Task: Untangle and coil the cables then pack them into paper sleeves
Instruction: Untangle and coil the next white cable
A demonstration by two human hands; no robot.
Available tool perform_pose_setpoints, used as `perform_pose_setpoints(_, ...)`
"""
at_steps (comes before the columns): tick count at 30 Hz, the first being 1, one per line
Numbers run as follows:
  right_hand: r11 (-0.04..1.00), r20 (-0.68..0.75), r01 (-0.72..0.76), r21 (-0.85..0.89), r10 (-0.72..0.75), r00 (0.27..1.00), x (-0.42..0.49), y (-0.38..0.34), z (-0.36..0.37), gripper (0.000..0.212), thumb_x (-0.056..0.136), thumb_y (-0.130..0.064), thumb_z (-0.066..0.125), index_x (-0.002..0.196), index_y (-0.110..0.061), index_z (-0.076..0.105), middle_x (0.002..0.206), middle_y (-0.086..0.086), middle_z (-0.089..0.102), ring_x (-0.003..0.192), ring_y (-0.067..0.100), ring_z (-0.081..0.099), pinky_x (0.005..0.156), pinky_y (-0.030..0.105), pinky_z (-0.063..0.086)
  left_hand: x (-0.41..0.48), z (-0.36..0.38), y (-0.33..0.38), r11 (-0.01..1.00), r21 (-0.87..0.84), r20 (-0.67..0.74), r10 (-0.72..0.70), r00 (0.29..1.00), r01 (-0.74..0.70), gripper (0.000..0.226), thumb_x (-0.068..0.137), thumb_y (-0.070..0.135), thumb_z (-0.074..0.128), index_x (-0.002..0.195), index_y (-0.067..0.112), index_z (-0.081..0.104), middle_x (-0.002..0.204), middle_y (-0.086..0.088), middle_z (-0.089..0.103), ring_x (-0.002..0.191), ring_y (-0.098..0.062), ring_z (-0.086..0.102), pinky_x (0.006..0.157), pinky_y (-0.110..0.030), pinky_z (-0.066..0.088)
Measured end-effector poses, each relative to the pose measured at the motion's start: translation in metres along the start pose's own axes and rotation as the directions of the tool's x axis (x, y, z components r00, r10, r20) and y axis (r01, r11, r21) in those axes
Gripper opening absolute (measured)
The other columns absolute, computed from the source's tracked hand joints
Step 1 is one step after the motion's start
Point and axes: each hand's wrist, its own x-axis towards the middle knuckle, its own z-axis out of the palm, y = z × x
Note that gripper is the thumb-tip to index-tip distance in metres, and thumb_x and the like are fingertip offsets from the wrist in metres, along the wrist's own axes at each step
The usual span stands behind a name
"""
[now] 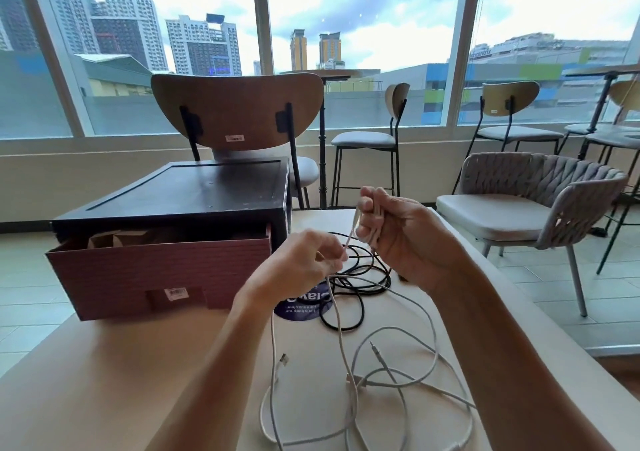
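1. Hands: the right hand point(398, 239), centre of the frame, is closed around a small bundle of white cable point(341, 338) loops, raised above the surface point(121, 381). The left hand point(301, 265), just below and to its left, pinches a single strand of the same cable between thumb and fingertips.
2. Purpose of the grip, as judged: the right hand acts as the former for the coil, while the left hand guides the strand toward it and keeps it from kinking.
3. The rest of the white cable hangs from the hands and lies in loose, crossing loops at lower centre, plugs showing among them. More than one pale cable may be present; I cannot tell.
4. A black cable point(362, 307) lies heaped on the surface behind the hands, partly over a blue sticker point(298, 308). It appears not yet coiled.
5. A box point(156, 274) at centre left has its drawer pulled open toward the person. Brown paper point(114, 239) shows inside, probably the sleeves, kept within reach for packing.
6. Progress: early; nothing visible is packed.
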Motion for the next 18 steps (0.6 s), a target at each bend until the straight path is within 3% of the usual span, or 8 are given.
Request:
perform_pose_setpoints(4,0.988,-0.184,0.122,0.094,-0.103,0.978,0.002,-0.002,-0.002,0.029,0.107,-0.015,0.033,0.094,-0.008,0.058,0.092,0.011,0.075,0.077,0.017,0.073,0.066,0.028,0.059,-0.001,0.004,0.007,0.989,0.141,0.039,0.049,0.998,-0.054,0.006,0.091,0.012,0.071,0.089,0.017,0.074,0.084,0.013,0.069,0.082,-0.004,0.065,0.071,-0.002,0.042)
perform_pose_setpoints(8,0.939,-0.36,0.288,0.188,-0.207,0.91,0.004,-0.004,-0.007,0.027,0.108,-0.012,0.029,0.095,-0.008,0.053,0.103,0.019,0.074,0.097,0.027,0.074,0.08,0.033,0.061,-0.004,-0.001,0.012,0.981,0.179,0.027,0.071,0.997,-0.075,0.008,0.093,0.013,0.069,0.093,0.018,0.076,0.096,0.008,0.069,0.091,-0.007,0.064,0.072,-0.003,0.045)
perform_pose_setpoints(11,0.865,-0.52,0.446,0.229,-0.278,0.808,0.004,-0.008,-0.014,0.016,0.107,-0.007,0.033,0.106,-0.005,0.048,0.111,0.025,0.071,0.103,0.031,0.071,0.09,0.038,0.058,-0.004,-0.006,0.014,0.981,0.164,0.0,0.104,0.995,-0.102,0.008,0.093,0.016,0.07,0.095,0.021,0.077,0.098,0.008,0.071,0.09,-0.004,0.065,0.075,-0.007,0.046)
perform_pose_setpoints(13,0.882,-0.57,0.469,0.037,-0.367,0.735,0.002,-0.007,-0.019,0.015,0.107,-0.006,0.033,0.108,-0.006,0.049,0.113,0.023,0.071,0.102,0.029,0.072,0.09,0.036,0.058,-0.004,-0.008,0.018,0.981,0.113,-0.015,0.158,0.987,-0.155,0.008,0.093,0.019,0.07,0.097,0.02,0.078,0.097,0.011,0.072,0.09,0.004,0.063,0.076,-0.001,0.044)
perform_pose_setpoints(15,0.871,-0.515,0.377,-0.317,-0.491,0.703,0.003,-0.002,-0.022,0.019,0.108,-0.008,0.032,0.106,-0.01,0.051,0.108,0.012,0.074,0.094,0.021,0.074,0.077,0.026,0.057,-0.003,-0.01,0.023,0.977,0.04,-0.03,0.213,0.977,-0.212,0.01,0.093,0.019,0.07,0.099,0.017,0.078,0.095,0.011,0.075,0.088,0.008,0.066,0.08,-0.005,0.048)
perform_pose_setpoints(18,0.713,-0.328,0.259,-0.652,-0.573,0.751,0.004,0.008,-0.022,0.021,0.109,-0.012,0.029,0.111,-0.008,0.049,0.103,0.006,0.075,0.078,0.018,0.074,0.075,0.027,0.056,-0.002,-0.015,0.025,0.966,-0.059,-0.073,0.249,0.966,-0.253,0.01,0.094,0.015,0.068,0.099,0.015,0.077,0.091,0.008,0.076,0.089,0.002,0.07,0.087,-0.019,0.054)
